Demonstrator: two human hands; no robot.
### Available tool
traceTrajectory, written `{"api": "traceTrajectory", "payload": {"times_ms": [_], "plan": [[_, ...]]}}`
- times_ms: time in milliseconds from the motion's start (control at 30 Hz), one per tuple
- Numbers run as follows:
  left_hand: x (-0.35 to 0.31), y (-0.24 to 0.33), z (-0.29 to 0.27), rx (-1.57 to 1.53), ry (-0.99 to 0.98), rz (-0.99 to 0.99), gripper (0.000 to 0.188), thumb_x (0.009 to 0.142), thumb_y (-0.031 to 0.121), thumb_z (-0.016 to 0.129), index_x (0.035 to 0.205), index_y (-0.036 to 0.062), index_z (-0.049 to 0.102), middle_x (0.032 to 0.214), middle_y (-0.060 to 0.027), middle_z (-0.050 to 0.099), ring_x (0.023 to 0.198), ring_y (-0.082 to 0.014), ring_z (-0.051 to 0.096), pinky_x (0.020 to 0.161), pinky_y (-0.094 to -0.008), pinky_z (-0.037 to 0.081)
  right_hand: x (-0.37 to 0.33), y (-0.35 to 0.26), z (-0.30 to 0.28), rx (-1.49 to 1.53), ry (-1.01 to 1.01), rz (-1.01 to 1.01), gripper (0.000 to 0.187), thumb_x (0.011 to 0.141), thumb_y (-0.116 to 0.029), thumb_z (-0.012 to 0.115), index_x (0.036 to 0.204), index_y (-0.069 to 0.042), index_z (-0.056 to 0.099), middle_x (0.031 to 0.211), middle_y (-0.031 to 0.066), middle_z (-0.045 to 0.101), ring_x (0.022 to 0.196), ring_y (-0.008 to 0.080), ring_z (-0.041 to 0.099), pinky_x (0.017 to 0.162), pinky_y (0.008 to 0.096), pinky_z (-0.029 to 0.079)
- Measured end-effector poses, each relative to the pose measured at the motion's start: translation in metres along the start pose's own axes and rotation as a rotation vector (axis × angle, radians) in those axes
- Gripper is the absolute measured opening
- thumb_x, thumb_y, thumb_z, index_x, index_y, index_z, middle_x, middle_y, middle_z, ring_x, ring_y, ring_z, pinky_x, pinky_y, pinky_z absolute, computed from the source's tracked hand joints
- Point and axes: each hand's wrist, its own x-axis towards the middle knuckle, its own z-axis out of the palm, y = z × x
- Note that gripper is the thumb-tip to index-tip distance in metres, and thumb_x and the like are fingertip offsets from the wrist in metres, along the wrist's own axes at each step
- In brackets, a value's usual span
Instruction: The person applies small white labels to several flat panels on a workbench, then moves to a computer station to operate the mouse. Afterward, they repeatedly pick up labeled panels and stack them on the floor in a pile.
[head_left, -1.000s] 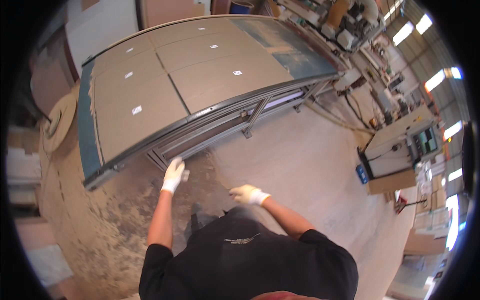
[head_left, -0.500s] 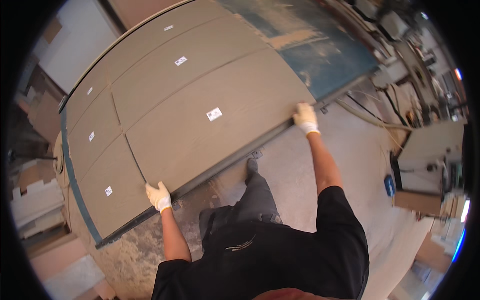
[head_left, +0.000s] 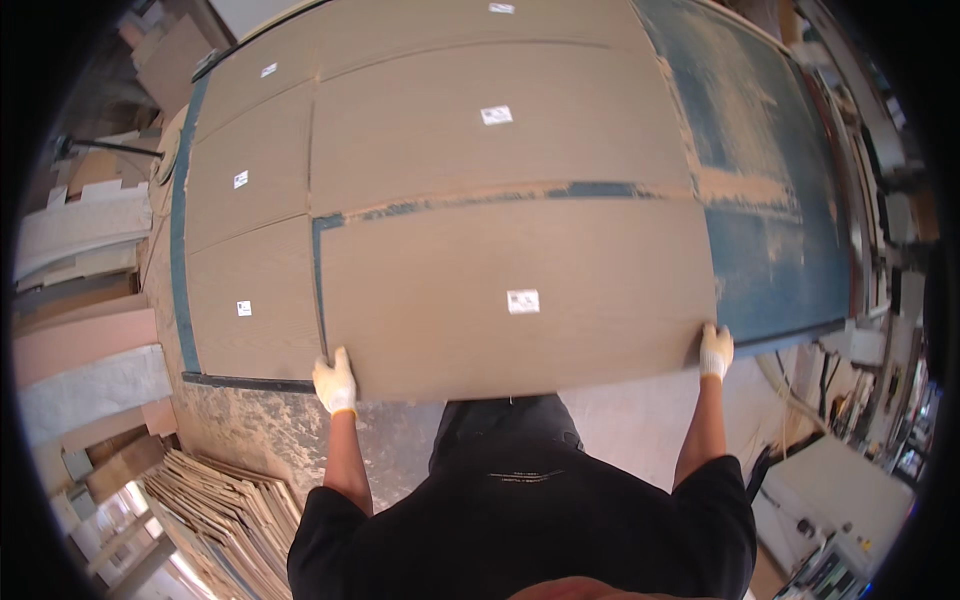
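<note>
Two near corners of the large brown panel (head_left: 430, 290) are in my grip: my left hand (head_left: 335, 381) is closed on one, my right hand (head_left: 716, 351) on the other. The panel sticks out past the near edge of the blue-topped table (head_left: 775, 270), in front of my body. Sawdust (head_left: 430, 203) lines the gap behind it, and a smaller board (head_left: 258, 345) lies just to its left.
</note>
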Motion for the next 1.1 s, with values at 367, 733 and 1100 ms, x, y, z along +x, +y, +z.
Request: {"api": "traceTrajectory", "payload": {"times_ms": [367,733,1100], "plan": [[0.207,0.230,0.037,0.083,0.165,0.476,0.084,0.091,0.053,0.070,0.152,0.0011,0.044,0.149,-0.0283,0.052,0.137,-0.0440,0.050,0.114,-0.0502,0.042,0.166,-0.254,0.010,-0.109,0.075,-0.459,0.046,0.093,-0.034,0.064,0.128,-0.004,0.064,0.129,0.0225,0.063,0.124,0.0461,0.056,0.105,0.0529,0.046],[0.230,0.281,0.009,0.094,0.118,0.036,0.085,0.089,0.068,0.061,0.137,-0.0018,0.062,0.136,-0.0281,0.064,0.132,-0.0435,0.057,0.112,-0.0490,0.045,0.243,-0.308,0.012,0.037,-0.051,-0.209,0.069,0.089,-0.050,0.065,0.132,0.004,0.065,0.128,0.0332,0.067,0.123,0.0479,0.062,0.107,0.0507,0.048],[0.032,0.135,-0.028,0.400,-0.281,-0.489,0.083,0.092,0.066,0.061,0.128,-0.0086,0.064,0.133,-0.0348,0.062,0.128,-0.0444,0.059,0.111,-0.0485,0.046,0.126,-0.078,-0.021,0.060,-0.117,0.182,0.053,0.097,-0.036,0.060,0.126,0.008,0.064,0.126,0.0282,0.069,0.116,0.0387,0.067,0.102,0.0433,0.049]]}}
